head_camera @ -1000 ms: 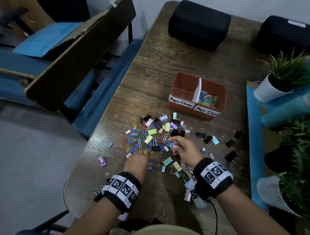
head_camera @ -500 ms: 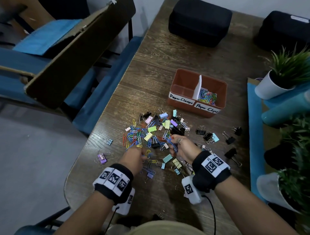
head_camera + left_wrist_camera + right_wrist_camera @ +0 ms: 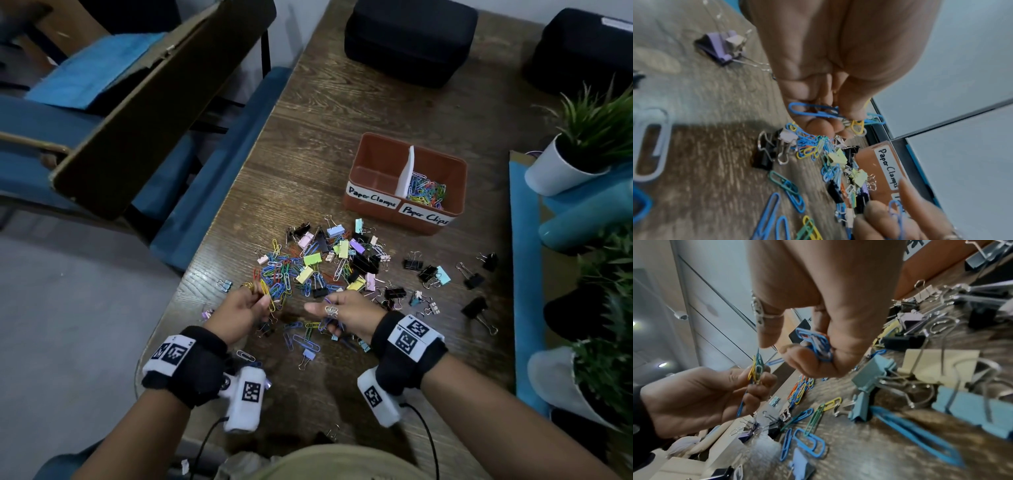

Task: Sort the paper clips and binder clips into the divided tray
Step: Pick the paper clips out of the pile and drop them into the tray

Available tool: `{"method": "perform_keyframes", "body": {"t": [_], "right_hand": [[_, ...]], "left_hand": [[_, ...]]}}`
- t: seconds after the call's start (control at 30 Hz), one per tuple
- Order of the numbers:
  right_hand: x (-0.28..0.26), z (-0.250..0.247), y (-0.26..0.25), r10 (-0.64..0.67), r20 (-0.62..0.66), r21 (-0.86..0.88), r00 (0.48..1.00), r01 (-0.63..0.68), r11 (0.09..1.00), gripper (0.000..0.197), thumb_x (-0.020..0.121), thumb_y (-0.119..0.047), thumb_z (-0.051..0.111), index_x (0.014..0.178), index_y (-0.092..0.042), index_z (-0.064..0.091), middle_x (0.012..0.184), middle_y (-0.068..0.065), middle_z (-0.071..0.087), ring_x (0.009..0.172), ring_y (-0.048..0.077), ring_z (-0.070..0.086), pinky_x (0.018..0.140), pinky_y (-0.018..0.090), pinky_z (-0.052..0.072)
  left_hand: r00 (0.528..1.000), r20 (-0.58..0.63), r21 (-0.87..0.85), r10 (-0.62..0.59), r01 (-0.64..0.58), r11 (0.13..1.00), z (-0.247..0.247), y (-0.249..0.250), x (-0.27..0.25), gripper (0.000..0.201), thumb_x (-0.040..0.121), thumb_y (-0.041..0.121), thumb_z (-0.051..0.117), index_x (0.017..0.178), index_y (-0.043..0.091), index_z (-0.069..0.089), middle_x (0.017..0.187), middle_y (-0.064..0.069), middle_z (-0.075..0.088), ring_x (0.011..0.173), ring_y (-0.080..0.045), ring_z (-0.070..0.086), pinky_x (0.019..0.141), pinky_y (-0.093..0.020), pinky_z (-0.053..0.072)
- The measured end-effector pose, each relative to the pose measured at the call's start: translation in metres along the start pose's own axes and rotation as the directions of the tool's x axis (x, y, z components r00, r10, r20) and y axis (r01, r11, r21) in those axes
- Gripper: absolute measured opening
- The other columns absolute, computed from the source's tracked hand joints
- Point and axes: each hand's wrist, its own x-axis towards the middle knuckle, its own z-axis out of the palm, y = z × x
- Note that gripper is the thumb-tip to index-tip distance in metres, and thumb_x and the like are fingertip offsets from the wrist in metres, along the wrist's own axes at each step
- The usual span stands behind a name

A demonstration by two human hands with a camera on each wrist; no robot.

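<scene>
So far only the right compartment of the tray (image 3: 356, 178) holds paper clips; the left looks empty. Each hand, left hand (image 3: 239, 313) and right hand (image 3: 346, 317), pinches a few paper clips above the mixed pile (image 3: 322, 263) on the table (image 3: 335, 113); binder clips remain unsorted.

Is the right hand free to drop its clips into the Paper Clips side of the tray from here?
Probably yes. The right hand grips blue paper clips, and only low clips lie on the table between it and the tray; that right compartment is open-topped.
</scene>
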Motion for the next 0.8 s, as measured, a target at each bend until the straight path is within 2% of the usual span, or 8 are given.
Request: {"method": "perform_keyframes", "body": {"t": [0.1,0.17,0.27,0.43,0.53,0.67,0.73,0.8], "right_hand": [[0.002,0.005,-0.001,0.038,-0.04,-0.02,0.998,-0.039,0.999,0.044,0.085,-0.042,0.062,0.054,-0.015,0.046,0.053,0.001,0.044,0.042,0.01,0.04,0.037,0.017,0.029],[0.003,0.006,-0.004,0.004,-0.1,-0.237,0.995,-0.027,0.971,0.05,0.088,-0.045,0.056,0.05,-0.016,0.042,0.05,0.003,0.042,0.042,0.011,0.038,0.041,0.019,0.029],[0.003,0.007,-0.005,-0.127,-0.11,-0.596,0.986,0.037,0.802,0.05,0.088,-0.043,0.058,0.05,-0.018,0.038,0.051,0.003,0.04,0.05,0.017,0.039,0.049,0.027,0.025],[-0.001,0.015,-0.002,-0.24,-0.044,-0.834,0.97,0.096,0.543,0.033,0.079,-0.048,0.066,0.089,-0.017,0.058,0.089,0.006,0.062,0.09,0.022,0.058,0.066,0.026,0.035],[-0.003,0.023,0.002,-0.249,-0.009,-0.917,0.968,0.091,0.389,0.052,0.075,-0.048,0.07,0.112,-0.015,0.054,0.107,0.008,0.064,0.101,0.025,0.058,0.078,0.03,0.045],[-0.004,0.033,0.004,-0.261,0.003,-0.927,0.965,0.101,0.36,0.043,0.082,-0.032,0.068,0.116,-0.01,0.053,0.112,0.013,0.061,0.105,0.029,0.059,0.081,0.033,0.047],[-0.005,0.035,0.006,-0.248,0.011,-0.928,0.969,0.102,0.359,0.037,0.086,-0.025,0.064,0.117,-0.006,0.054,0.115,0.016,0.059,0.106,0.032,0.058,0.083,0.036,0.047],[-0.007,0.036,0.008,-0.229,0.022,-0.917,0.973,0.111,0.383,0.032,0.09,-0.019,0.058,0.117,-0.003,0.053,0.118,0.018,0.058,0.107,0.031,0.057,0.085,0.035,0.046]], "left_hand": [[0.997,0.03,-0.24,-0.067,0.073,0.968,0.003,-0.004,-0.002,0.019,0.098,-0.002,0.033,0.105,0.006,0.048,0.074,-0.006,0.045,0.062,-0.013,0.04,0.051,-0.018,0.039],[0.996,0.069,-0.35,-0.05,0.071,0.934,0.003,-0.004,-0.004,0.031,0.098,-0.006,0.028,0.105,0.015,0.049,0.077,-0.004,0.045,0.062,-0.011,0.037,0.044,-0.014,0.034],[0.992,0.125,-0.404,-0.025,0.074,0.912,0.002,-0.003,-0.007,0.043,0.094,-0.011,0.024,0.113,0.017,0.051,0.076,-0.001,0.049,0.061,-0.009,0.04,0.045,-0.016,0.034],[0.975,0.193,-0.598,-0.107,0.203,0.775,0.004,0.0,-0.01,0.026,0.078,0.008,0.033,0.097,0.011,0.05,0.075,-0.007,0.047,0.056,-0.015,0.043,0.038,-0.015,0.034],[0.982,0.139,-0.498,-0.127,0.18,0.849,0.009,0.001,-0.013,0.014,0.08,0.029,0.04,0.078,0.016,0.045,0.071,-0.004,0.048,0.054,-0.014,0.04,0.038,-0.015,0.026],[0.984,-0.088,-0.218,-0.156,0.134,0.967,0.021,0.003,-0.011,0.04,0.089,0.042,0.053,0.06,0.017,0.045,0.051,0.004,0.047,0.042,-0.009,0.038,0.04,-0.017,0.025],[0.984,-0.159,-0.077,-0.075,0.064,0.995,0.023,-0.004,-0.007,0.044,0.084,0.046,0.061,0.053,0.018,0.046,0.043,0.008,0.043,0.039,-0.009,0.037,0.047,-0.021,0.031],[0.983,-0.173,0.145,0.059,-0.034,0.989,0.022,-0.009,-0.007,0.037,0.082,0.047,0.063,0.06,0.018,0.056,0.053,0.006,0.054,0.052,-0.013,0.049,0.06,-0.03,0.043]]}}
